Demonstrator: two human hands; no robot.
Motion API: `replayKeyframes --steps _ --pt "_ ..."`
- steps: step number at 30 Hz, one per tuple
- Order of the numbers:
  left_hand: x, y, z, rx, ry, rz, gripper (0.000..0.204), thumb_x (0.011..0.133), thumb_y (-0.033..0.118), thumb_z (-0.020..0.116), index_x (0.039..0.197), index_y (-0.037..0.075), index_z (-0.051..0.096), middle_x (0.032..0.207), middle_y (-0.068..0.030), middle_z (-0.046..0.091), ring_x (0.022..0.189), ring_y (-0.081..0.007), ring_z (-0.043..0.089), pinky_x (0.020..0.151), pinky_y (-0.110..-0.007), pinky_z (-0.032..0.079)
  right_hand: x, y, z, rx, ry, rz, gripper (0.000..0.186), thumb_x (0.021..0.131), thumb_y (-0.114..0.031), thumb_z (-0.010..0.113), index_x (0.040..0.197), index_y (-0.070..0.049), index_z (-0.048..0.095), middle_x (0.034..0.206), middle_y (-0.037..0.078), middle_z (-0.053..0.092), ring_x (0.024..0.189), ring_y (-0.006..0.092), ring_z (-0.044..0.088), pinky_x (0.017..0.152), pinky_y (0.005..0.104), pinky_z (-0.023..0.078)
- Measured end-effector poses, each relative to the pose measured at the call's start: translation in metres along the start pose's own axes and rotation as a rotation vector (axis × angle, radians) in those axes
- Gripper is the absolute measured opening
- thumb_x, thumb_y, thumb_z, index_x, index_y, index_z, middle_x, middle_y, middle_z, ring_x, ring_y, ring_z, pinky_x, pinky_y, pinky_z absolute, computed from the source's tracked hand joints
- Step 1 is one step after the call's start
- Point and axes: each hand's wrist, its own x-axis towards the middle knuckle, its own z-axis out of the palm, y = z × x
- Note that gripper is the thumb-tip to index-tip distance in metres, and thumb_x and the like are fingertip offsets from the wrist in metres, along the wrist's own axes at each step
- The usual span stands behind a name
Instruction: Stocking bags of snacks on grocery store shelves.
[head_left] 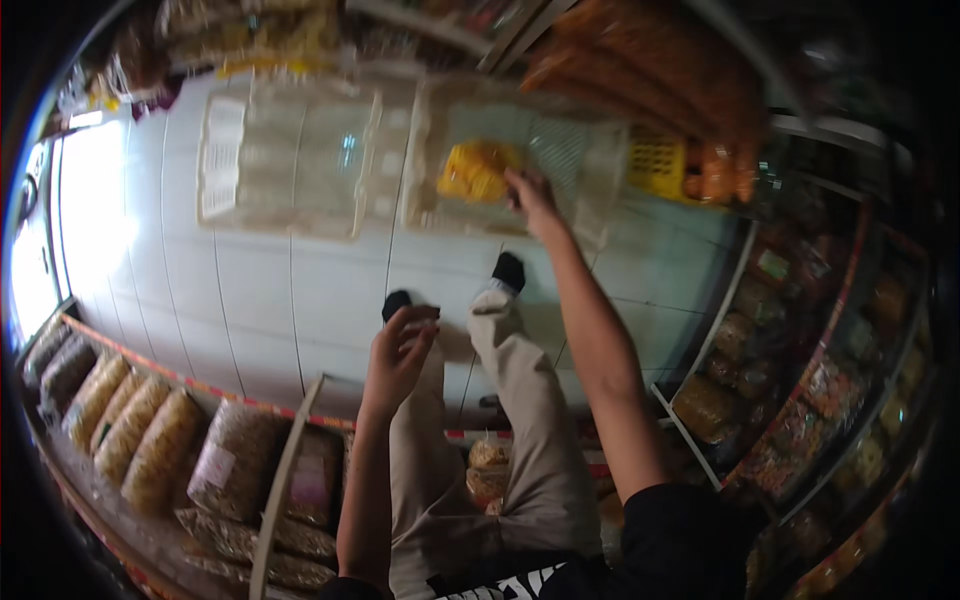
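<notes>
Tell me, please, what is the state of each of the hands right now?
Left hand: open, loosely curled, nothing seen in it.
Right hand: at the right edge of the yellow bag; blurred, cannot tell whether it grips.

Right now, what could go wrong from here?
1. Slip: the right hand is at the right edge of the yellow bag; blur hides how firm any grip is, so the bag could drop.
2. No backup: the left hand hangs well away, fingers loosely bent, so it may be late to steady the bag.
3. Bump: the right foot is near the right-hand pale bin and might knock it.
</notes>
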Motion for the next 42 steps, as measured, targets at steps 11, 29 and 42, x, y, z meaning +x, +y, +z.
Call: replayKeyframes --steps 11,29,42 --pt "-0.075 0.107 -0.004 -0.376 -0.427 -0.350 0.051 0.095 0.036 0.049 0.133 0.004 0.037 0.123 -0.0201 0.049 0.109 -0.0402 0.055 0.089 -0.052 0.050 -0.396 -0.154 -0.031 -0.605 0.161 -0.649 0.029 0.089 -0.029 0.061 0.096 -0.001 0.063 0.065 0.006 0.059 0.056 0.0096 0.054 0.051 0.0269 0.042" --pt "-0.183 0.253 0.293 0.146 -1.569 -0.497 0.069 0.084 0.039 0.061 0.139 0.007 0.032 0.136 -0.0143 0.044 0.123 -0.0313 0.044 0.104 -0.047 0.036 -0.702 -0.096 -0.096 0.430 0.858 -0.634 0.075 0.076 -0.037 0.075 0.135 -0.012 0.036 0.125 0.012 0.046 0.099 0.0189 0.056 0.077 0.0342 0.050" --pt "-0.348 0.215 0.477 0.531 -1.841 -0.336 0.055 0.095 0.016 0.049 0.141 0.007 0.020 0.138 -0.0128 0.039 0.123 -0.0251 0.045 0.100 -0.037 0.042 -0.767 -0.072 -0.178 0.494 1.469 -0.725 0.096 0.078 -0.030 0.075 0.144 0.002 0.013 0.142 0.017 0.031 0.130 0.0221 0.033 0.107 0.0344 0.030"
